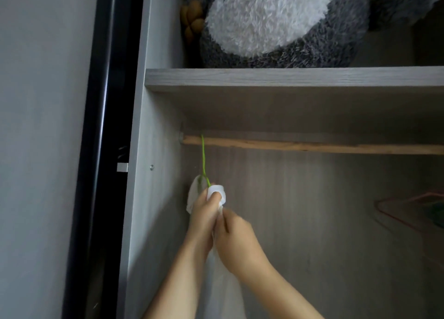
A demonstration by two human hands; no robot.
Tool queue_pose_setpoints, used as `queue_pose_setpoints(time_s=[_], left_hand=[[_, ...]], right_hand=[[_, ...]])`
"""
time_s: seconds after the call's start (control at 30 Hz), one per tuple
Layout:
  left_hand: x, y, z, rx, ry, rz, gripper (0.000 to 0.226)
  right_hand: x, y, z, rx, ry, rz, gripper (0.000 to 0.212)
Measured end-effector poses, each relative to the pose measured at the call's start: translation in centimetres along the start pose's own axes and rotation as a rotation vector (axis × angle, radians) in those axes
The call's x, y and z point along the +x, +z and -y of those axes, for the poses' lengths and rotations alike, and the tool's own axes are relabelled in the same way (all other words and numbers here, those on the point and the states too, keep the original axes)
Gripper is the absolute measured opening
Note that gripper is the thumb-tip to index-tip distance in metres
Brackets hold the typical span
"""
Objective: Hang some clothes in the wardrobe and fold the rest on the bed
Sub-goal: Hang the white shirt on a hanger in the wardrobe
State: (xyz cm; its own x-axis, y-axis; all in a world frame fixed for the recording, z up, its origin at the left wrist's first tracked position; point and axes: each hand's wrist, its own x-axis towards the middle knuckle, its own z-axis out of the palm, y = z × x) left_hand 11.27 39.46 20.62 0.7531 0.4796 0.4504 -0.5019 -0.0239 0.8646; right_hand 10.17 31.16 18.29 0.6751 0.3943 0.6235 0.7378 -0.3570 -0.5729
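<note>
Green hanger hook (203, 155) is over the wooden rail (312, 146) at its far left end, right beside the wardrobe side panel (153, 198), so the hanging step looks nearly done and this reads as final adjustment. White garment (216, 195) is on that hanger, bunched at the neck just under the hook, rest of the fabric dropping down between the forearms and out of frame. Left hand (204, 213) has its grip clenched on the white fabric at the collar, thumb pressed into it, probably to hold the neck steady on the hanger. Right hand (236, 240) sits just below and touching the left, fingers curled onto the same garment, apparently pulling cloth down or straightening it; some motion blur there, so the exact pinch can't be made out. Placement at the rail end likely keeps the rest of the rail free for further items. More hangers (408, 210), pinkish and green, are dimly visible low right inside the wardrobe, well apart from this one. Shelf (264, 77) above the rail carries a big grey and white plush toy (276, 25). Bed not in view. Risk: tugging down too hard could slide the collar off the hanger.
</note>
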Motion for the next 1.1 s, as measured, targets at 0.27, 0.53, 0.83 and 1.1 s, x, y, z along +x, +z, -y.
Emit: queue_pose_setpoints(time_s=[0.27,0.53,0.83,1.1], left_hand=[[-0.4,-1.4,0.3,0.175,0.189,-0.180,0.056],[-7.0,4.1,0.9,0.706,0.720,-0.144,0.039],[-19.4,17.3,9.6,0.618,0.623,0.495,0.035],[-35.9,29.4,15.0,0.432,0.548,1.069,0.031]], right_hand=[[-2.6,0.7,-1.5,0.066,-0.094,0.080,0.022],[-7.5,-6.4,-6.8,0.010,0.100,-0.046,0.037],[-22.3,-16.9,-16.4,-0.158,0.528,-0.205,0.039],[-41.7,-29.1,-20.9,-0.396,0.937,-0.425,0.030]])
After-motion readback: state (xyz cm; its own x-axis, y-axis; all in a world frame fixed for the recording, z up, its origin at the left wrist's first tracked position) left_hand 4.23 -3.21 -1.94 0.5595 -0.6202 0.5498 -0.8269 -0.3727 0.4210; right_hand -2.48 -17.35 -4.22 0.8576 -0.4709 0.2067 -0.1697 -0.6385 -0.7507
